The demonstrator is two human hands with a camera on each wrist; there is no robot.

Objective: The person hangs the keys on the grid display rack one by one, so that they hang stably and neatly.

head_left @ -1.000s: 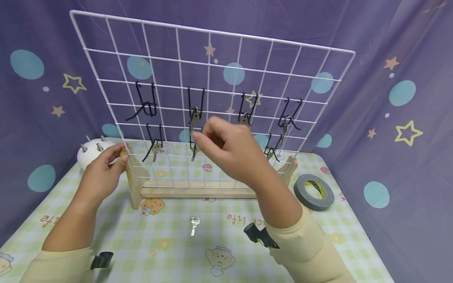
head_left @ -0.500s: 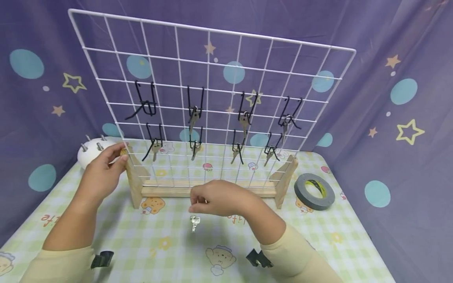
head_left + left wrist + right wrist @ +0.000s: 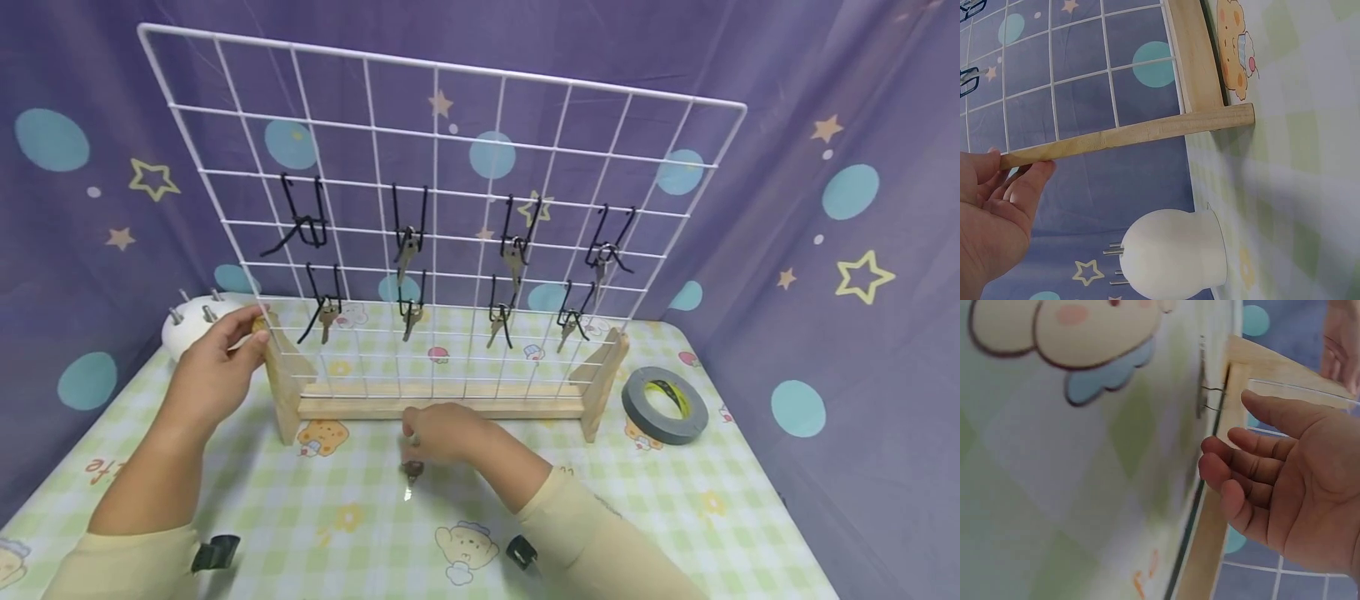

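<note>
A white wire grid point(image 3: 436, 66) stands tilted in a wooden stand point(image 3: 285, 383). My left hand point(image 3: 213, 371) pinches the top of the stand's left side piece between thumb and fingers, as the left wrist view confirms. A loose key point(image 3: 412, 472) with a small ring lies on the tablecloth in front of the stand. Just over it is my right hand point(image 3: 450, 435), its fingers loosely bent. In the right wrist view a gap separates the fingertips from the key point(image 3: 1201, 381). Black hooks hang in two rows; the upper left hook point(image 3: 303, 229) is bare, the others carry keys.
A grey tape roll point(image 3: 665, 406) lies right of the stand. Behind my left hand sits a white rounded object point(image 3: 191, 321) with metal pegs. A checked cloth point(image 3: 300, 533) covers the table, and a purple curtain point(image 3: 787, 333) surrounds it.
My right hand has come down from in front of the hooks to the key on the table. The left hand keeps its hold on the stand.
</note>
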